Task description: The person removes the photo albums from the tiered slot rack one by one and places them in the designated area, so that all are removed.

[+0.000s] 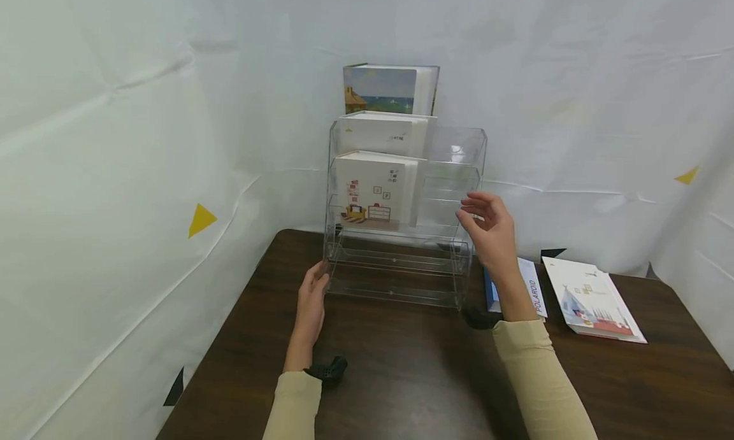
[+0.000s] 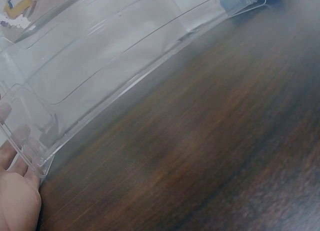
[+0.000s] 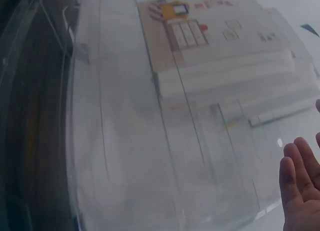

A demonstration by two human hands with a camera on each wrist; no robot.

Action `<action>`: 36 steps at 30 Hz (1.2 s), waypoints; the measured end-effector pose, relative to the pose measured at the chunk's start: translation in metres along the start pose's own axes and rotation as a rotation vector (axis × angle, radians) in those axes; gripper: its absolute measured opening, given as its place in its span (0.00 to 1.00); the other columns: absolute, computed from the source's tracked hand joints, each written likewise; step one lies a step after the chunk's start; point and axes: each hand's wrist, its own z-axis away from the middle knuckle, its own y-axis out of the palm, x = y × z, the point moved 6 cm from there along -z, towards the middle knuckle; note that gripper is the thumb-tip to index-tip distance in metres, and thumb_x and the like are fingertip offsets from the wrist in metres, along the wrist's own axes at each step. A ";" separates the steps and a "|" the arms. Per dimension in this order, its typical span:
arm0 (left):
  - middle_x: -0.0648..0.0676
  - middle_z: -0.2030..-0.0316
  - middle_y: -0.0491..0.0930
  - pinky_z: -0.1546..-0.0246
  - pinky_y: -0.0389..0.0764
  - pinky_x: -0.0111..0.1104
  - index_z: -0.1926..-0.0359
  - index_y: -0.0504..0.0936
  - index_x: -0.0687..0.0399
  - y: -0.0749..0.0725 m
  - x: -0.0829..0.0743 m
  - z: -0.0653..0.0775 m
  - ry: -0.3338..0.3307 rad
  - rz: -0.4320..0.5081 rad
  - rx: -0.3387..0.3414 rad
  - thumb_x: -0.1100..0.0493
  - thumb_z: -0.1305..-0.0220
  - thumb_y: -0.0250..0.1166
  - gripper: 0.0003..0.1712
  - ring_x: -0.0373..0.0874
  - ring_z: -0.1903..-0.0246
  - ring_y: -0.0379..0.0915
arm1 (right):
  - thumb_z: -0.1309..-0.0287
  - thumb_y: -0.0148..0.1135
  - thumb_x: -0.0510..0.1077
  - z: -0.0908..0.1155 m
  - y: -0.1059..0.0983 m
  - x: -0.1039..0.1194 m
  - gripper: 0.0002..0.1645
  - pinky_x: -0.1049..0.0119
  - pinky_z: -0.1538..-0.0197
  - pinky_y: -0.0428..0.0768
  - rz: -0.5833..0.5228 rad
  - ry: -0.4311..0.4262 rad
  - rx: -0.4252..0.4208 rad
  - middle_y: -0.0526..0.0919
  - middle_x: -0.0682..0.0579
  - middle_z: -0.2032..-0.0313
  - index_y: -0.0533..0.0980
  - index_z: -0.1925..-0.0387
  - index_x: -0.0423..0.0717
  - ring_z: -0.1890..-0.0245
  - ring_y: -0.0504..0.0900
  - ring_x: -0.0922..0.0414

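A clear acrylic tiered rack [image 1: 395,293] stands on the table, bearing three books on its left half. At the front is a white book [image 1: 369,191] with a drawn armchair and dresser; behind it rise another white book [image 1: 381,134] and a book with a seaside picture [image 1: 381,90]. My left hand [image 1: 311,303] touches the rack's lower left side; in the left wrist view its fingers [image 2: 7,156] lie along the clear side panel. Beside the rack's right edge, my right hand [image 1: 492,227] is raised with loosely bent fingers, holding nothing.
Right of the rack lie a blue-and-white book [image 1: 532,287] marked POLAROID, partly hidden by my right forearm, and a white book [image 1: 593,300] with a tent drawing. White sheeting [image 1: 573,109] hangs behind and beside the dark wooden table [image 1: 395,376].
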 end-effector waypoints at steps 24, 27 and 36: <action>0.61 0.19 0.60 0.15 0.50 0.57 0.19 0.64 0.55 0.001 0.002 0.001 -0.030 0.033 -0.004 0.54 0.14 0.53 0.29 0.57 0.17 0.52 | 0.28 0.71 0.45 -0.034 0.087 -0.022 0.38 0.42 0.28 0.75 0.037 0.095 0.095 0.78 0.36 0.34 0.66 0.24 0.43 0.34 0.77 0.41; 0.61 0.19 0.60 0.16 0.51 0.57 0.19 0.64 0.55 0.000 0.000 0.001 -0.020 0.035 -0.002 0.54 0.13 0.53 0.29 0.57 0.17 0.52 | 0.27 0.71 0.45 -0.037 0.091 -0.021 0.37 0.42 0.29 0.76 0.036 0.098 0.111 0.79 0.35 0.35 0.67 0.24 0.42 0.35 0.78 0.40; 0.62 0.20 0.63 0.16 0.53 0.57 0.20 0.66 0.57 -0.001 -0.002 -0.001 0.004 0.029 -0.008 0.56 0.13 0.53 0.28 0.57 0.18 0.55 | 0.27 0.70 0.43 -0.044 0.104 -0.025 0.35 0.44 0.37 0.79 -0.008 0.079 0.171 0.80 0.34 0.35 0.68 0.25 0.40 0.36 0.80 0.39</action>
